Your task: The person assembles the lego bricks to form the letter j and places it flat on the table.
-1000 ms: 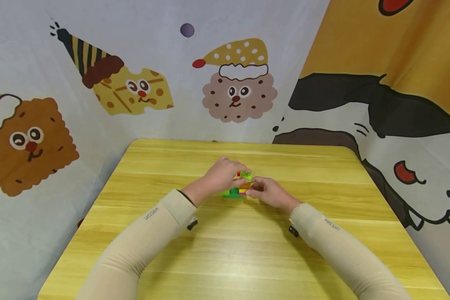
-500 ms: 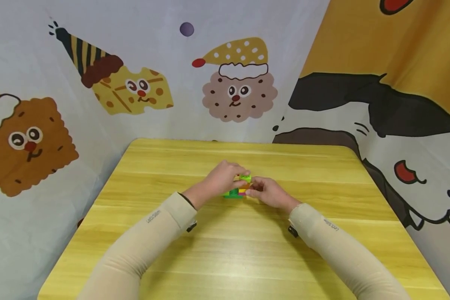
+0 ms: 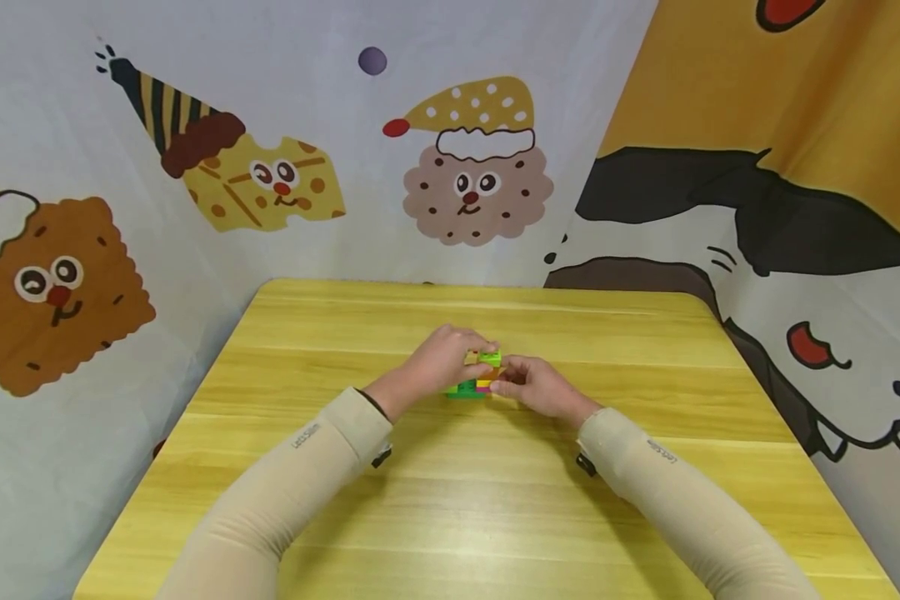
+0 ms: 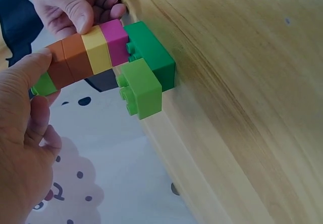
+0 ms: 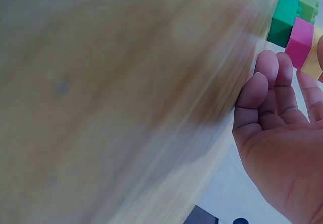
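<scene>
A stack of toy building blocks stands upright on the table. Its foot is a dark green block (image 4: 154, 57), which carries a pink block (image 4: 116, 42) and, beside that, a light green block (image 4: 142, 90). Above the pink one come a yellow block (image 4: 96, 51), two orange blocks (image 4: 77, 56) and a lime green block (image 3: 490, 357) on top. My left hand (image 3: 442, 360) pinches the top of the stack between thumb and fingers, partly covering the lime block. From the other side, my right hand (image 3: 543, 387) holds the stack around the yellow block, its thumb touching it.
The wood-patterned table (image 3: 450, 500) extends around the stack. Behind it hangs a cloth (image 3: 360, 250) printed with cartoon figures. Both forearms reach in from the near edge.
My left hand has come down slightly, and the lime block under it sits a little lower. The right hand stays almost in place.
</scene>
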Action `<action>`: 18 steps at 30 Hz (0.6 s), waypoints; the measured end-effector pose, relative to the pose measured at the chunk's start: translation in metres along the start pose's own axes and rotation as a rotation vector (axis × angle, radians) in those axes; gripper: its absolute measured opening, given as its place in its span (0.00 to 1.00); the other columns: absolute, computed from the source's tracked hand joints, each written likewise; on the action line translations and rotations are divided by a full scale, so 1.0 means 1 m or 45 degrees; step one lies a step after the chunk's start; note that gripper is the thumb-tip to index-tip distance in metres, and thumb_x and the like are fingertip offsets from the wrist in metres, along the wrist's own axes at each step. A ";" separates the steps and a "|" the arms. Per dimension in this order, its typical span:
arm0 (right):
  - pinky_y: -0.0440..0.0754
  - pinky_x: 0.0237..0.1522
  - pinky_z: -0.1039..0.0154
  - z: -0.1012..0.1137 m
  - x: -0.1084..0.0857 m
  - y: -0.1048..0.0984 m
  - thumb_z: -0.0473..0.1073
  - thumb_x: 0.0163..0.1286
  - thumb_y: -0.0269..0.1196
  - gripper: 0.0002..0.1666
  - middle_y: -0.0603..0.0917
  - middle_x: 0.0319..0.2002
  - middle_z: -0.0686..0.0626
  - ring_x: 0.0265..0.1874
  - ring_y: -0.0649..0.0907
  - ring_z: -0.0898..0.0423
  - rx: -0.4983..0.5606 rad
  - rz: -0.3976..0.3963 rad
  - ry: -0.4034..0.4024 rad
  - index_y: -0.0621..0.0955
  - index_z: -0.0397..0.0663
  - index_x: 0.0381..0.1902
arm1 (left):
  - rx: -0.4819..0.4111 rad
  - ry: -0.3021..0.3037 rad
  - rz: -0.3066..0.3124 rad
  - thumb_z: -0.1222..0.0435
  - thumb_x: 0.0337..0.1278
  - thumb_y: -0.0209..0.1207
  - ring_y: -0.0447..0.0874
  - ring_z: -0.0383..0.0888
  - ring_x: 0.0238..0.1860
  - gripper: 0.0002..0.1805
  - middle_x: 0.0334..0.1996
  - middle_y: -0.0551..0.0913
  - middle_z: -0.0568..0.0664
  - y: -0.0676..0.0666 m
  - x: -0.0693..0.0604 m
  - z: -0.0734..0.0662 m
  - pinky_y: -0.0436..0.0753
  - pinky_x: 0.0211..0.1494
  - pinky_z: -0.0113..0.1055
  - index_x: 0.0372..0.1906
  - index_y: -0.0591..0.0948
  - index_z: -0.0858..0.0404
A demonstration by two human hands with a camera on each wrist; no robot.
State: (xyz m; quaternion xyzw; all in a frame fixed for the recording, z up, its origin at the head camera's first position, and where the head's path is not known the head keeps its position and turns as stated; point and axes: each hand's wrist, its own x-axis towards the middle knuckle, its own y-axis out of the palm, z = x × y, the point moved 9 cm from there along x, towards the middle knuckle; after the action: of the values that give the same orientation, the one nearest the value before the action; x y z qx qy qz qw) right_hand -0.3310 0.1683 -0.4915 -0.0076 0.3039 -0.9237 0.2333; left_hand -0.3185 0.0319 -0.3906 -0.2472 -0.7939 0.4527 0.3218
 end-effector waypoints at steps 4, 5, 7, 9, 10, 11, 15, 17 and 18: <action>0.80 0.37 0.59 0.000 0.000 0.000 0.56 0.77 0.68 0.15 0.89 0.44 0.52 0.36 0.80 0.52 0.002 0.002 0.011 0.86 0.64 0.57 | -0.013 -0.001 -0.006 0.61 0.67 0.72 0.91 0.48 0.58 0.20 0.58 0.91 0.52 0.001 0.000 0.001 0.90 0.58 0.39 0.61 0.88 0.61; 0.81 0.37 0.59 0.000 0.000 -0.001 0.56 0.77 0.68 0.14 0.89 0.45 0.52 0.37 0.80 0.52 0.001 0.001 0.014 0.86 0.64 0.57 | -0.012 -0.003 -0.007 0.61 0.67 0.72 0.91 0.48 0.58 0.20 0.58 0.91 0.52 0.001 0.000 0.002 0.90 0.58 0.39 0.61 0.88 0.61; 0.81 0.37 0.59 0.000 0.000 -0.001 0.56 0.78 0.68 0.15 0.89 0.45 0.52 0.37 0.81 0.52 0.005 0.005 0.015 0.85 0.65 0.58 | -0.008 -0.009 -0.009 0.61 0.68 0.72 0.91 0.47 0.58 0.20 0.59 0.91 0.52 0.001 -0.001 0.002 0.90 0.59 0.38 0.62 0.88 0.61; 0.81 0.37 0.59 0.000 0.001 0.000 0.56 0.78 0.67 0.16 0.89 0.45 0.51 0.37 0.80 0.52 0.008 0.010 0.015 0.85 0.66 0.59 | -0.001 -0.014 -0.014 0.60 0.68 0.71 0.91 0.47 0.58 0.21 0.59 0.91 0.51 0.001 -0.002 0.002 0.89 0.60 0.38 0.62 0.88 0.60; 0.80 0.36 0.60 0.000 0.001 0.000 0.57 0.78 0.67 0.17 0.88 0.45 0.51 0.36 0.80 0.52 0.007 0.012 0.015 0.85 0.66 0.60 | 0.001 -0.015 -0.017 0.60 0.68 0.71 0.91 0.47 0.58 0.21 0.59 0.90 0.51 0.001 -0.002 0.002 0.89 0.60 0.38 0.63 0.87 0.61; 0.80 0.36 0.60 0.000 0.001 0.000 0.57 0.78 0.67 0.17 0.88 0.45 0.50 0.36 0.80 0.53 0.005 0.014 0.014 0.85 0.66 0.60 | 0.006 -0.019 -0.019 0.60 0.69 0.71 0.91 0.47 0.58 0.21 0.59 0.90 0.51 0.001 -0.002 0.002 0.89 0.61 0.38 0.63 0.87 0.60; 0.80 0.35 0.61 0.000 0.000 0.000 0.59 0.77 0.67 0.18 0.89 0.45 0.50 0.36 0.80 0.53 -0.003 0.021 0.006 0.85 0.66 0.60 | 0.031 -0.028 -0.037 0.59 0.69 0.71 0.92 0.45 0.55 0.21 0.59 0.90 0.50 0.001 -0.004 0.002 0.89 0.61 0.38 0.63 0.87 0.59; 0.81 0.36 0.60 0.000 0.000 0.000 0.59 0.77 0.67 0.17 0.89 0.45 0.50 0.36 0.80 0.53 -0.010 0.025 -0.002 0.84 0.66 0.59 | 0.045 -0.032 -0.044 0.58 0.69 0.71 0.93 0.42 0.49 0.21 0.60 0.90 0.49 0.002 -0.004 0.001 0.88 0.61 0.38 0.63 0.87 0.58; 0.81 0.36 0.60 0.000 0.000 0.000 0.59 0.77 0.67 0.17 0.89 0.45 0.50 0.36 0.80 0.53 -0.008 0.026 -0.003 0.84 0.66 0.59 | 0.052 -0.032 -0.048 0.58 0.69 0.70 0.93 0.41 0.45 0.21 0.60 0.90 0.49 0.002 -0.005 0.001 0.89 0.61 0.38 0.64 0.87 0.58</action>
State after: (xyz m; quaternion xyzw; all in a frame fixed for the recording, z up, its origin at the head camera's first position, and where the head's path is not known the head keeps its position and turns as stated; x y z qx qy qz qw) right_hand -0.3309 0.1685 -0.4913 -0.0063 0.3065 -0.9203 0.2431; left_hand -0.3160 0.0288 -0.3941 -0.2198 -0.7931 0.4658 0.3251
